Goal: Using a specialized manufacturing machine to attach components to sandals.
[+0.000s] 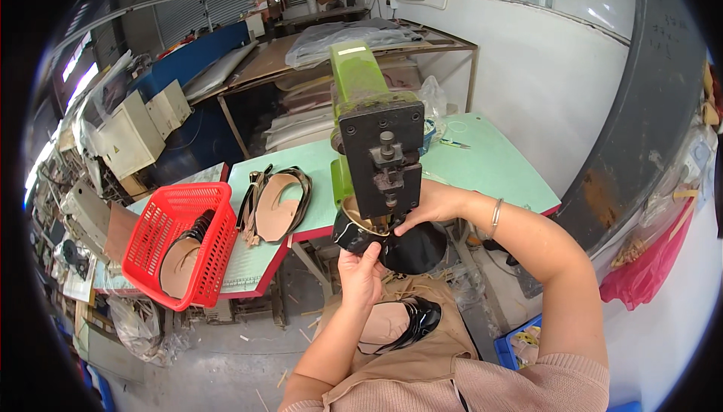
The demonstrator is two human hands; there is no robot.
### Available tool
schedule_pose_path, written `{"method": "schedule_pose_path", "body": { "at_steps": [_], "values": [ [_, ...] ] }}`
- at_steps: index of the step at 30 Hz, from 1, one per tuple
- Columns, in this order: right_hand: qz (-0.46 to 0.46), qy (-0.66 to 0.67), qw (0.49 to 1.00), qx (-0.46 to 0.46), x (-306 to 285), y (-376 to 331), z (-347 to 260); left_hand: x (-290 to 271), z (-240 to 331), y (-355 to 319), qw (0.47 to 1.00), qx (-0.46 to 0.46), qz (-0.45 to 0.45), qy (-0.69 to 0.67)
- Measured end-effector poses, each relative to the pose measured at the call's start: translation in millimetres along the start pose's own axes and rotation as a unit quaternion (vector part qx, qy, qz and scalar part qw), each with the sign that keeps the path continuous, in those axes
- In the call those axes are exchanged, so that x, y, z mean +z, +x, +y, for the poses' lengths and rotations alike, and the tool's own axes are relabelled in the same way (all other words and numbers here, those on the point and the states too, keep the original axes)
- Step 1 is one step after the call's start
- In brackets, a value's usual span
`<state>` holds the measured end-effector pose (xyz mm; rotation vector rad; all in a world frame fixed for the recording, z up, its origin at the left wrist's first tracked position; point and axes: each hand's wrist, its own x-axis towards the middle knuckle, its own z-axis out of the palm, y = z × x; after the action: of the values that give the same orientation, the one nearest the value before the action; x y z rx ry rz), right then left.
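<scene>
Beneath the black front plate (358, 152) of a green machine (358, 73), a black shoe upper (354, 237) with a pale lining sits at the lower end of the head; its opening faces upward. The left hand (360, 275) grips the near edge of the shoe upper, the thumb and fingers pinching the material from below; the right hand (433, 205) reaches in from the right, its thumb at the right edge of the shoe upper; its remaining fingers are partly hidden behind the machine head, so whether they pinch the material cannot be told. A metal bracelet (496, 216) encircles the right wrist; a black rounded base (416, 252) stands below the work point.

Behind and to the left extends a mint-green bench (497, 160) with a red edge; on it lies a tan sole-shaped piece (277, 212) bordered by black straps; farther left, a red perforated basket (215, 261) holds another tan-and-black shoe part (179, 265). Near the right rear of the bench lies a small pair of snips (456, 144). Across the lap, on a beige apron (444, 352), rests a shoe part with glossy black straps (418, 321); a blue bin (510, 350) stands at lower right; a pink bag (640, 276) hangs beside the wall.
</scene>
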<state>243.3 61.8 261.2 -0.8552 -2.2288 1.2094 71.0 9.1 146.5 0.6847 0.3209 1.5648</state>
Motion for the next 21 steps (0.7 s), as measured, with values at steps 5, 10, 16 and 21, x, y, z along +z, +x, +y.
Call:
{"method": "schedule_pose_path", "body": {
  "at_steps": [5,10,16,21],
  "values": [
    [0.000,0.061,0.998,-0.020,-6.0,-6.3,33.4,-10.0,-1.1,9.3,0.998,-0.003,-0.049,0.032],
    [0.062,0.141,0.988,-0.014,7.9,-15.3,57.1,6.1,15.7,17.7,0.998,-0.018,-0.031,0.057],
    [0.156,0.200,0.967,0.009,35.9,-28.9,68.1,-0.1,20.8,32.4,0.991,-0.044,-0.043,0.119],
    [0.210,0.198,0.957,0.008,45.4,-35.1,70.2,6.3,34.2,42.0,0.980,-0.064,-0.078,0.173]
  ]
}}
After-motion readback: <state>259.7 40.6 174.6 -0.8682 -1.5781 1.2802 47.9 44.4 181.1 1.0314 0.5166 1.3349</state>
